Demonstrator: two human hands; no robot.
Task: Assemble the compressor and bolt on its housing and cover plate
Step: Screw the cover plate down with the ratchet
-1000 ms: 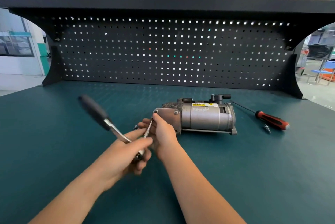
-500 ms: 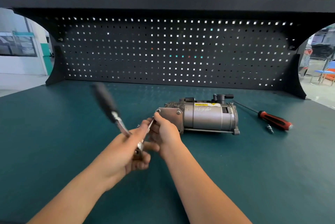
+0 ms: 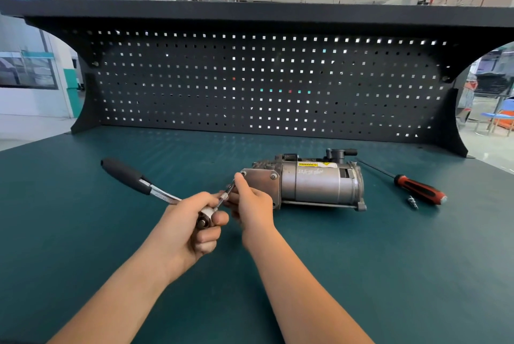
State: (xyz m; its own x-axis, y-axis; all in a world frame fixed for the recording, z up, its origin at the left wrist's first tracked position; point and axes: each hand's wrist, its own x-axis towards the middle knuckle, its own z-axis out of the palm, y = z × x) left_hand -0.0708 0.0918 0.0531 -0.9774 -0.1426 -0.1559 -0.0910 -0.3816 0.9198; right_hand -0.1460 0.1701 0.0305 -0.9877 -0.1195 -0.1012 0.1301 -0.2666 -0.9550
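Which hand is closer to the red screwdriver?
Right. The right hand pinches the extension bar at the cover plate, left of the red screwdriver; the left hand grips the ratchet, even farther left.

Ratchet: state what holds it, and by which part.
The left hand holds the ratchet by its head, handle free; the right hand pinches its extension.

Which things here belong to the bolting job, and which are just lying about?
In the job: compressor, cover plate, ratchet wrench in left hand, extension bar pinched by right hand.
Lying about: red-handled screwdriver, small metal bit beside it.
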